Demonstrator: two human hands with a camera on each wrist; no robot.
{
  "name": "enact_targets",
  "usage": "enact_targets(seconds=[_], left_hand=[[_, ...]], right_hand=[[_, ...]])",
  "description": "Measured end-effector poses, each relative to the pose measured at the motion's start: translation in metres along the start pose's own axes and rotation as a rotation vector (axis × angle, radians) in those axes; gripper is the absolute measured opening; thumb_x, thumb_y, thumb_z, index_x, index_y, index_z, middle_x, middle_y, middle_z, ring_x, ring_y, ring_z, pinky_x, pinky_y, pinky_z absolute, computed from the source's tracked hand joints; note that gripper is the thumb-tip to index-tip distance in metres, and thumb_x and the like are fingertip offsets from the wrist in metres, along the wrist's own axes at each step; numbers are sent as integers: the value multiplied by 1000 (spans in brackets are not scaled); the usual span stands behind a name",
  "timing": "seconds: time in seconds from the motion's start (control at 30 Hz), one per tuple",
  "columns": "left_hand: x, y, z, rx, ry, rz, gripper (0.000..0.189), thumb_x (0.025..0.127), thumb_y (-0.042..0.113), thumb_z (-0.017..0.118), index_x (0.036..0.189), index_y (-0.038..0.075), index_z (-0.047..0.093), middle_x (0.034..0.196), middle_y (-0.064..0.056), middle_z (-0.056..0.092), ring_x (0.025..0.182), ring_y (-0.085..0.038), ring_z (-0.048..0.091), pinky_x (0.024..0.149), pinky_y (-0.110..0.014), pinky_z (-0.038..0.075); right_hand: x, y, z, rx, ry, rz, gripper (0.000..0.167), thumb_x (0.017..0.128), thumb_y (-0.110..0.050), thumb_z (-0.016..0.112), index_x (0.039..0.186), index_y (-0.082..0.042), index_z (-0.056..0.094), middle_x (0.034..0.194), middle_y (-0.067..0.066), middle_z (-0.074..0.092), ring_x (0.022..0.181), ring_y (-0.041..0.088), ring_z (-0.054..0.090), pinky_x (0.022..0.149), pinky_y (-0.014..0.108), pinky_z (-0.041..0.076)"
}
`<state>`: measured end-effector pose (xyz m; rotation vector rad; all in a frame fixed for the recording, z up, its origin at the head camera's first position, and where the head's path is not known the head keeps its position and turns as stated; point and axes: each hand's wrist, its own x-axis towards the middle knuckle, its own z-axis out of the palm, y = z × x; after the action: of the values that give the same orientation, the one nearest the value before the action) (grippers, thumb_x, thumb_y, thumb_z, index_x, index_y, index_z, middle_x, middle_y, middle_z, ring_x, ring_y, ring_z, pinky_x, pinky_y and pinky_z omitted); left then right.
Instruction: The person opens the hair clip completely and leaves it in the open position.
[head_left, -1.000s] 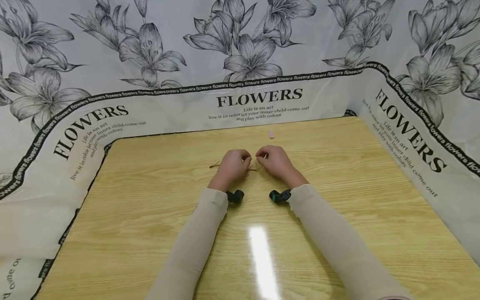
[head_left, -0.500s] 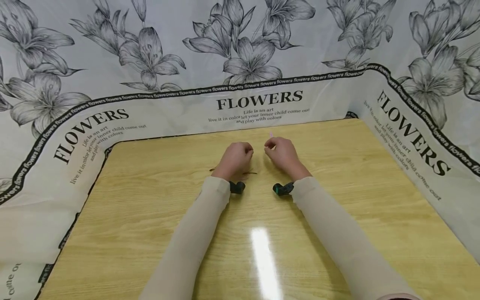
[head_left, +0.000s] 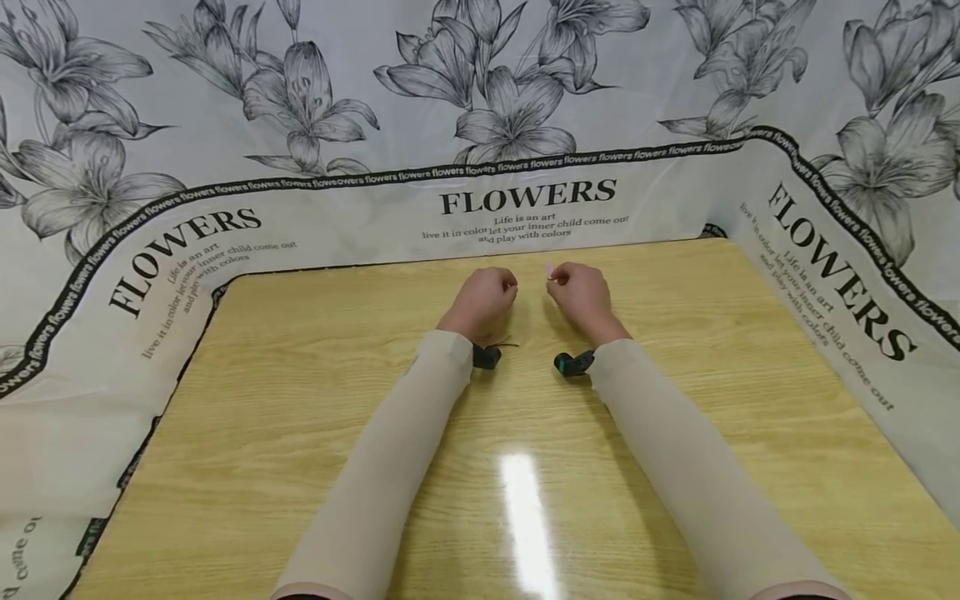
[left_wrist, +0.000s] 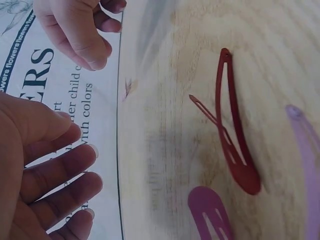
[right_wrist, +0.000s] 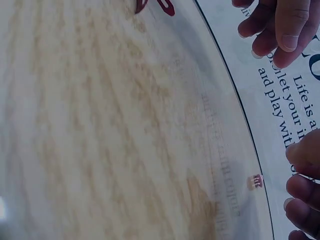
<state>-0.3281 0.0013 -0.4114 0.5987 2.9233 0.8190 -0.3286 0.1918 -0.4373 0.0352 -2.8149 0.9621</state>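
Note:
In the head view my left hand (head_left: 487,298) hovers over the far part of the table, and my right hand (head_left: 583,296) is to its right. In the left wrist view the left hand's fingers (left_wrist: 62,177) are loosely bent and hold nothing visible. A small pink thing (head_left: 549,271) shows beside the right fingertips; contact cannot be told. A red snap hair clip (left_wrist: 244,177) lies on the table with its tongue sprung out. A magenta hair clip (left_wrist: 202,200) and a lavender hair clip (left_wrist: 307,145) lie near it, partly cut off. The left forearm mostly covers the clips in the head view.
The wood-grain table (head_left: 300,400) reaches back to a white flower-printed cloth (head_left: 360,237) that rises around its back and sides. Each wrist bears a small black camera, such as the right one (head_left: 573,363). A bright light reflection (head_left: 525,517) lies on the tabletop.
Both hands have moved forward and a little right, and they stand slightly farther apart. The right hand has come up beside the small pink thing. The left forearm now covers more of the clips.

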Motion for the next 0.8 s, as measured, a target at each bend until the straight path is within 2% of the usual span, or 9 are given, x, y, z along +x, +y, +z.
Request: enact_targets(seconds=[0.2,0.33,0.5,0.8], left_hand=[[14,1,-3,25,-17,-12,29,100,24,51,121,11,65,112,-3,69,96,-16,63,88,-33,51],[24,3,-5,83,-51,-6,32,100,25,48,127,14,62,117,-2,67,104,-16,63,94,-35,49],[33,5,-8,144,-61,-25,33,99,24,47,129,16,61,121,-1,66,111,-17,61,102,-42,44],[47,4,-4,192,-124,-35,37,98,23,48,134,17,56,127,-2,63,117,-18,58,98,-37,47]], right_hand=[[11,-2,-3,-32,-8,-6,30,93,-25,60,113,-4,68,105,15,67,91,31,61,80,45,49],[16,-1,-4,-78,-19,11,33,93,-28,60,115,-5,68,107,14,67,94,32,61,83,46,49],[23,0,-1,-111,-51,1,35,93,-29,59,116,-3,67,113,16,68,101,35,62,87,48,49],[31,0,-2,-139,-80,57,39,94,-33,57,118,-3,66,119,16,67,108,35,60,91,49,48]])
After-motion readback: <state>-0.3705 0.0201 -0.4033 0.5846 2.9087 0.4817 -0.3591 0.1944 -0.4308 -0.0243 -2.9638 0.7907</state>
